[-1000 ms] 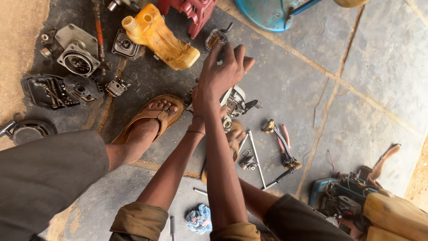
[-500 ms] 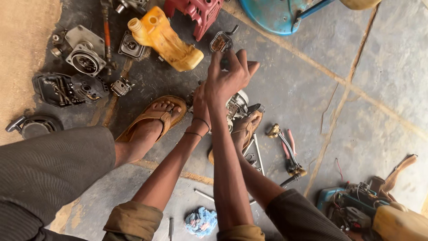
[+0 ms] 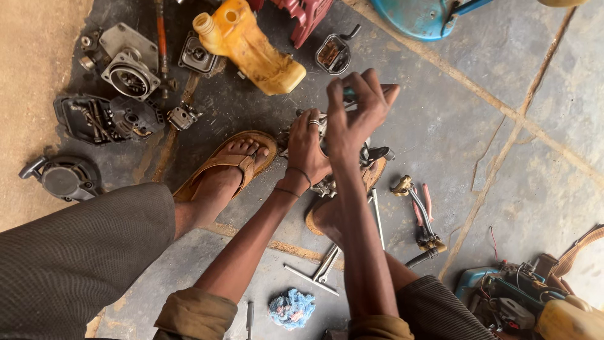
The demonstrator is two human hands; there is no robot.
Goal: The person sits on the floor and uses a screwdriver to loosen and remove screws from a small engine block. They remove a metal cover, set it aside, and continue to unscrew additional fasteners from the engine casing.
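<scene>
On the stained concrete floor between my two sandalled feet sits one small engine block, mostly hidden behind my hands. My left hand, one ring on a finger and two thin bands at the wrist, is wrapped around the block's upper part, fingers closed on the metal. My right hand is raised just above it, fingers curled down around a slim tool handle; only a sliver of the handle shows, so I cannot tell what kind of tool it is.

I count one yellow plastic fuel tank lying on its side beyond my hands, one red cover at the top edge, and one blue basin to the right of it. To the left lie three dark or grey engine housings: one crankcase part, one black casing and one recoil starter. Near my right foot rest one T-handle wrench and one pair of red-handled pliers. One blue rag lies between my knees.
</scene>
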